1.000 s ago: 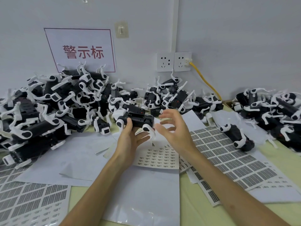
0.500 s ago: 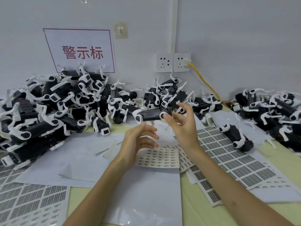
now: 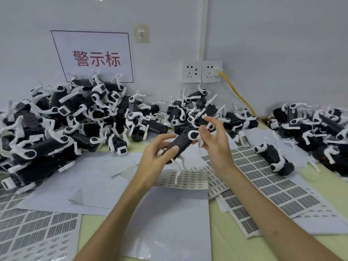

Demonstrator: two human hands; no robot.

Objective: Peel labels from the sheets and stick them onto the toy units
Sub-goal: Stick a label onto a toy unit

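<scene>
Left hand (image 3: 156, 157) grips the lower end of the toy unit (image 3: 181, 143), thumb across it. Right hand (image 3: 216, 146) pinches its upper end, a label (image 3: 204, 116) on the raised index fingertip.

Both bare forearms reach forward and converge. The left hand (image 3: 157, 156) grips a toy unit (image 3: 181, 143), thumb on top. The right hand (image 3: 216, 142) pinches its far end, fingers curled, index finger lifted.

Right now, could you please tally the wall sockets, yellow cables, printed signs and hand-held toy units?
Wall sockets: 2
Yellow cable: 1
Printed sign: 1
Toy unit held in the left hand: 1
Total: 5
</scene>
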